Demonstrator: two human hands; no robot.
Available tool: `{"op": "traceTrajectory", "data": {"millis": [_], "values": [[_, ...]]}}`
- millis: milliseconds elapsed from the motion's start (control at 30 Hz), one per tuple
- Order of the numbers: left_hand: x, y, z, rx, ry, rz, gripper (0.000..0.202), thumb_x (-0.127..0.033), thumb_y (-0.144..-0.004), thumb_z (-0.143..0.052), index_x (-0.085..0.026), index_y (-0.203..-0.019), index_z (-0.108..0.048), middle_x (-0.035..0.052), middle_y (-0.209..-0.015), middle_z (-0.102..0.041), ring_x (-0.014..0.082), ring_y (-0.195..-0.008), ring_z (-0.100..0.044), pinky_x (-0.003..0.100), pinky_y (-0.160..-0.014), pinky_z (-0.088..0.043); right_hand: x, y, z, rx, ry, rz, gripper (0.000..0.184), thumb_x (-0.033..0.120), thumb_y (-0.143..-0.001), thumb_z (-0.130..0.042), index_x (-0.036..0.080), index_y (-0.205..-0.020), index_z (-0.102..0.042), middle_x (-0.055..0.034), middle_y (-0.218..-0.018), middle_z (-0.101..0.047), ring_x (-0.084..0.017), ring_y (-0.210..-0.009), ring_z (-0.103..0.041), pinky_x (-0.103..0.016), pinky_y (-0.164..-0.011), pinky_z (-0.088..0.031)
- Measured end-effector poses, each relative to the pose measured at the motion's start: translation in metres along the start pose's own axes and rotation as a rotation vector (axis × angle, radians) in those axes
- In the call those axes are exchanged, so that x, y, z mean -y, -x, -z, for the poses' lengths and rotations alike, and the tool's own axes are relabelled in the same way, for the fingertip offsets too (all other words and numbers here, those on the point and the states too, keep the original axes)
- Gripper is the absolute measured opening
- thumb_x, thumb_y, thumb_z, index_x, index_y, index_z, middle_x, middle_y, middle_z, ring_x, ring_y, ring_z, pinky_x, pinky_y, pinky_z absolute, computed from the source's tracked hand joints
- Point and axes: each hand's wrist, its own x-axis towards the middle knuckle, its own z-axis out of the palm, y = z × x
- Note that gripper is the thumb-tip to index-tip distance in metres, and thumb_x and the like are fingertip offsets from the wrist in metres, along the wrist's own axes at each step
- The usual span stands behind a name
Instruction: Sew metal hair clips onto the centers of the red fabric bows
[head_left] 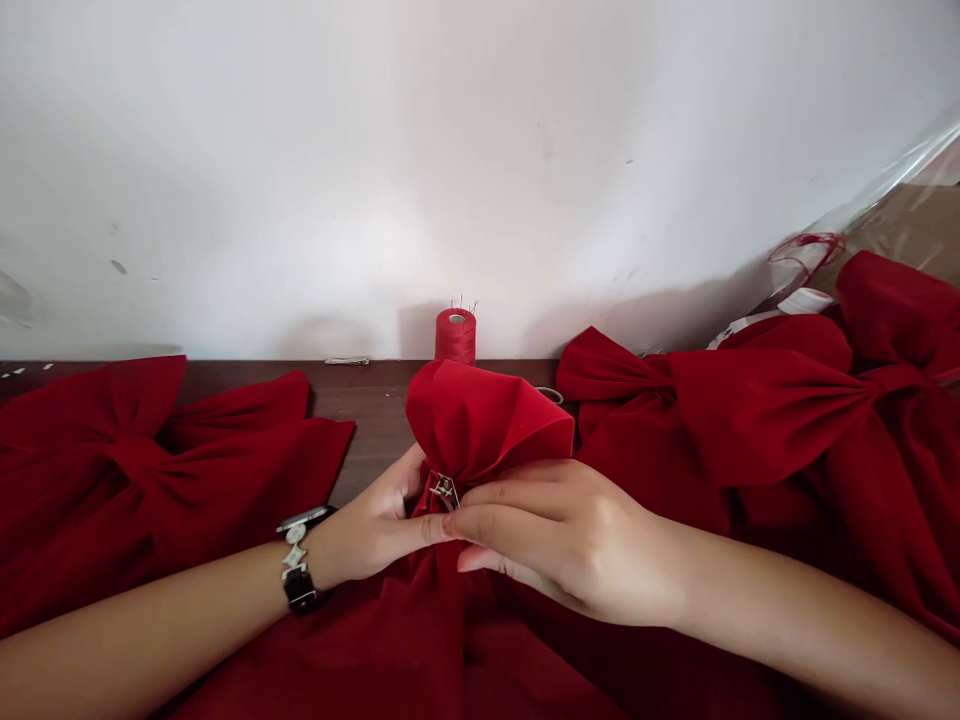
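Red fabric [390, 660] spreads beneath both hands. Between them, the left hand [367, 520] and right hand [559, 540] pinch a gathered red bow [480, 430] at its neck, around a metal clasp [444, 490]. Red bows [750, 420] lie beyond each hand on the bench [352, 400].

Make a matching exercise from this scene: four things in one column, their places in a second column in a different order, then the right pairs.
Things:
1. spool of red thread
2. black-and-silver wristband
3. small metal buckle
4. red fabric bow

Places:
A. around the wrist of the left hand
B. lying on the wooden tabletop, left of the hands
C. upright near the white wall
D. on the gathered red cloth, beside the fingers of the right hand

Pairs: 1-C, 2-A, 3-D, 4-B
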Motion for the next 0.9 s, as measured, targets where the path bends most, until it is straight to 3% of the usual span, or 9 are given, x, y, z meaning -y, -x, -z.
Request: {"op": "traceTrajectory", "data": {"millis": [133,667,900], "values": [[0.0003,-0.0005,0.0003,0.019,-0.036,-0.027,0.06,-0.035,-0.087,-0.066,-0.025,-0.141,-0.042,0.0112,-0.14,-0.053,0.0315,-0.129,-0.049,0.041,-0.107,-0.041,0.0011,0.0003,0.0001,0.019,0.03,-0.008,0.025,0.023,-0.098,-0.049,0.008,-0.089,-0.065,-0.0071,-0.078,-0.07,-0.014,-0.072,-0.067,-0.023,-0.067,-0.054],[0.0011,-0.0006,-0.0014,0.014,-0.077,-0.055,0.057,-0.035,-0.088,-0.065,-0.025,-0.14,-0.044,0.0093,-0.135,-0.057,0.0287,-0.118,-0.056,0.041,-0.105,-0.043,-0.0002,0.0,-0.0034,-0.007,0.137,0.041,0.024,0.022,-0.097,-0.052,0.01,-0.082,-0.067,-0.0023,-0.067,-0.064,-0.012,-0.061,-0.06,-0.022,-0.057,-0.047],[0.0038,0.0007,-0.0021,0.023,-0.035,-0.043,0.061,-0.039,-0.087,-0.065,-0.024,-0.141,-0.041,0.0112,-0.135,-0.058,0.0293,-0.121,-0.056,0.038,-0.103,-0.045,-0.0043,0.0038,-0.0046,0.007,0.129,0.051,0.03,0.035,-0.096,-0.051,0.012,-0.085,-0.065,-0.003,-0.071,-0.065,-0.011,-0.065,-0.062,-0.022,-0.061,-0.049]]}}
